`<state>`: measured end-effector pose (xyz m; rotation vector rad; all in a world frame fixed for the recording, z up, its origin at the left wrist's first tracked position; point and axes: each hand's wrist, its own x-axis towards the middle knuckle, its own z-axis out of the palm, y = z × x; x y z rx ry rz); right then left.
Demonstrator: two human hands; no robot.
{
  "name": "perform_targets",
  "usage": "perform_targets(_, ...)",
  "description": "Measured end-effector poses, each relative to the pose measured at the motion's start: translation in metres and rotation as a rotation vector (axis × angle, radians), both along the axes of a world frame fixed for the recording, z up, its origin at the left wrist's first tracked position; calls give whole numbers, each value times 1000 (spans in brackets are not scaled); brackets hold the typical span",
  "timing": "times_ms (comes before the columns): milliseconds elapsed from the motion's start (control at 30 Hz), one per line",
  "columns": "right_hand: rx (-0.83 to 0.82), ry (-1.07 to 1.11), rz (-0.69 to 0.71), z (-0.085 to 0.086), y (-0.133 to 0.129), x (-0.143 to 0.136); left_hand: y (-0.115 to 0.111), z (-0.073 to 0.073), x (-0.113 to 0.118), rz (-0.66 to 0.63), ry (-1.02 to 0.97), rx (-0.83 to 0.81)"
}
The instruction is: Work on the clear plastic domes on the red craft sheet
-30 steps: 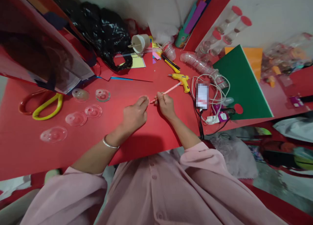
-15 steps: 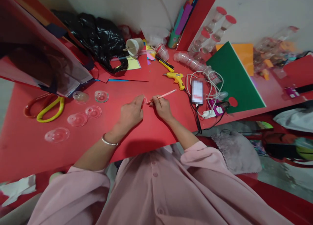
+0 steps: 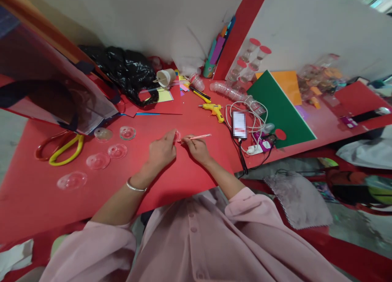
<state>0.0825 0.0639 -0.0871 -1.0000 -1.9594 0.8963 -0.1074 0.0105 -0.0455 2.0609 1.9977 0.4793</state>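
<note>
My left hand rests on the red sheet, its fingers closed on the near edge of a small clear plastic piece. A pink and white pen is pinched in my right hand, its tip end close to that clear piece. Several clear domed plastic pieces lie to the left, among them one near the sheet's upper part and another nearer the table's front edge.
Yellow-handled scissors lie far left. Beyond my hands are a yellow glue gun, a cutter, a paper cup and a black bag. A phone, white cables and a green board are at right.
The camera view has tilted upward, so the table appears lower. The pen in my right hand now lies flatter, and its tip end has moved slightly left. Both hands keep their hold.
</note>
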Motion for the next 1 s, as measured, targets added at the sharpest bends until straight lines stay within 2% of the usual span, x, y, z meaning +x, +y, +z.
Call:
perform_targets(133,35,-33,24,-2,-3,-2,1,4,-2,14,-23,-30)
perform_targets(400,287,-183,98,-9,-8,-1,4,14,-7,34,-127,-87)
perform_targets(600,236,-151,82,-2,-15,-1,6,12,-11,35,-179,-43)
perform_targets(700,263,-152,112,0,-16,-4,7,10,-12,29,-182,-21)
perform_targets(1000,297,-251,109,5,-19,-25,9,8,-15,25,-192,-27)
